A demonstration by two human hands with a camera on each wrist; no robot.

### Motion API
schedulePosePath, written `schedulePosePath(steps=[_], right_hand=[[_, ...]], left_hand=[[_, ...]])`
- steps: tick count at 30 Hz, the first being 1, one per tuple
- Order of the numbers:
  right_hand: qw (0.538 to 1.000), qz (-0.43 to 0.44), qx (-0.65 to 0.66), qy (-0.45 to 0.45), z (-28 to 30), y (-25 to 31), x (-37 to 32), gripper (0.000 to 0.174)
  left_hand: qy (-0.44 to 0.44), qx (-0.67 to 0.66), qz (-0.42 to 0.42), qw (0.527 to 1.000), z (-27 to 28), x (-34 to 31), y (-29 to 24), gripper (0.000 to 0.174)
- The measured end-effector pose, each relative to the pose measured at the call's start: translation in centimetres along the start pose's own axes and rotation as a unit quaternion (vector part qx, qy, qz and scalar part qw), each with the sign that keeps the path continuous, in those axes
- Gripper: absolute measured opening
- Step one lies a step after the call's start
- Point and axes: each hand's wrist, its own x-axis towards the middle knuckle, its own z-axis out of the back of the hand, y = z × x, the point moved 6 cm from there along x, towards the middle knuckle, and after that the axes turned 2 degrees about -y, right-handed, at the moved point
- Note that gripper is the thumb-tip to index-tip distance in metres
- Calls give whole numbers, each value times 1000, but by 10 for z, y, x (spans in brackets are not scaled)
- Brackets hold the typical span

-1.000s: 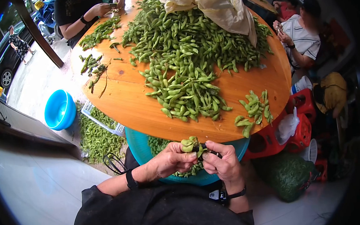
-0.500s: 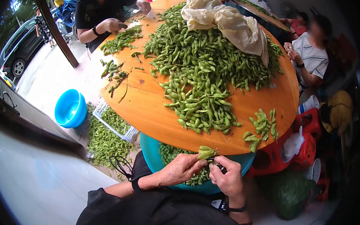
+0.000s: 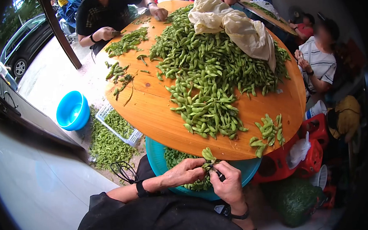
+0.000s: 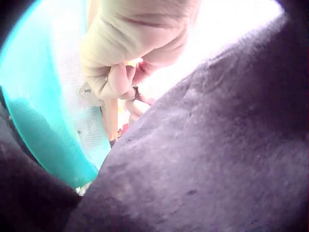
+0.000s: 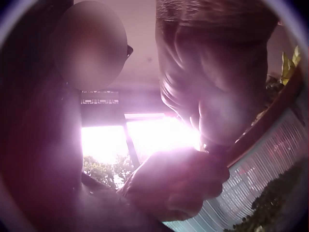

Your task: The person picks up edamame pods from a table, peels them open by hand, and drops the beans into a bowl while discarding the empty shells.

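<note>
Over the teal basin [image 3: 153, 155] in the head view, my left hand [image 3: 184, 173] pinches a few green soybean pods [image 3: 208, 154] at its fingertips. My right hand [image 3: 230, 186] grips a small black-handled tool [image 3: 218, 175] against the pods' lower end; its working end is hidden among the fingers. Both hands meet just below the wooden table's edge. Loose green beans [image 3: 174, 157] lie in the basin under them. In the left wrist view the left hand [image 4: 140, 36] has curled fingers. The right wrist view shows the right hand [image 5: 217, 82] backlit, close to the other hand.
A large pod heap [image 3: 207, 84] covers much of the wooden table [image 3: 143, 109], with a cream cloth [image 3: 233, 23] on top. A small pod pile [image 3: 267, 131] lies near its right edge. Left stands a blue basin [image 3: 73, 111]; right, red stools [image 3: 310, 151]. Other people sit around.
The head view has shifted, so the scene sits lower and further right. The pods in my left hand have turned more upright. The person across has moved a hand to the pod heap.
</note>
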Motion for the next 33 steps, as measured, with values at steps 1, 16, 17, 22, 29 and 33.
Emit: schedulePosePath(steps=[1, 16, 17, 22, 29, 33], right_hand=[[1000, 25, -15, -7, 1, 4, 0, 13], [941, 8, -253, -224, 105, -4, 7, 21], [947, 16, -242, -211, 100, -2, 8, 20], [962, 13, -197, -188, 82, 3, 10, 17], [983, 39, -132, -120, 54, -2, 17, 18], [993, -54, 33, -102, 34, -12, 23, 18]], left_hand=[[3, -16, 8, 1000, 1, 1, 3, 15], [-222, 529, -274, 772, 34, 12, -104, 17], [-279, 600, -280, 696, 36, 15, -107, 19], [-315, 616, -204, 693, 47, 39, -92, 19], [-328, 480, -336, 741, 39, 25, -96, 15], [-160, 197, -247, 935, 17, 20, -82, 12]])
